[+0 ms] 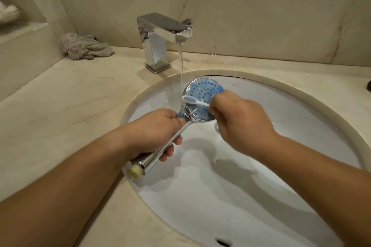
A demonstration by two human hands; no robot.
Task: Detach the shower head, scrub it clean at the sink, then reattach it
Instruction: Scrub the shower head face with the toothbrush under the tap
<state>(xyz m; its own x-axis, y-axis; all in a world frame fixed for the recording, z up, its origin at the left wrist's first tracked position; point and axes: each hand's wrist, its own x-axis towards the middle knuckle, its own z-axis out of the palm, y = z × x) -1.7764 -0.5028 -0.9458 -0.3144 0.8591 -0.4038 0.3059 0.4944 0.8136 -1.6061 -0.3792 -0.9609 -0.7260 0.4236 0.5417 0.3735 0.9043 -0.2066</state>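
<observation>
The chrome shower head (pixel 202 92), with a blue dotted spray face, is held over the white sink (pixel 261 196), face up. My left hand (pixel 154 132) grips its chrome handle, whose cream threaded end sticks out near the basin's left rim. My right hand (pixel 241 124) holds a white toothbrush (pixel 192 101) whose head lies across the left part of the spray face. Water runs from the chrome faucet (pixel 160 40) and falls just at the left edge of the shower head.
A crumpled grey cloth (pixel 84 46) lies on the beige marble counter (pixel 60 96) left of the faucet. A ledge at the far left holds something white (pixel 8 13). The overflow hole (pixel 222 242) shows at the basin's near wall. A marble wall stands behind.
</observation>
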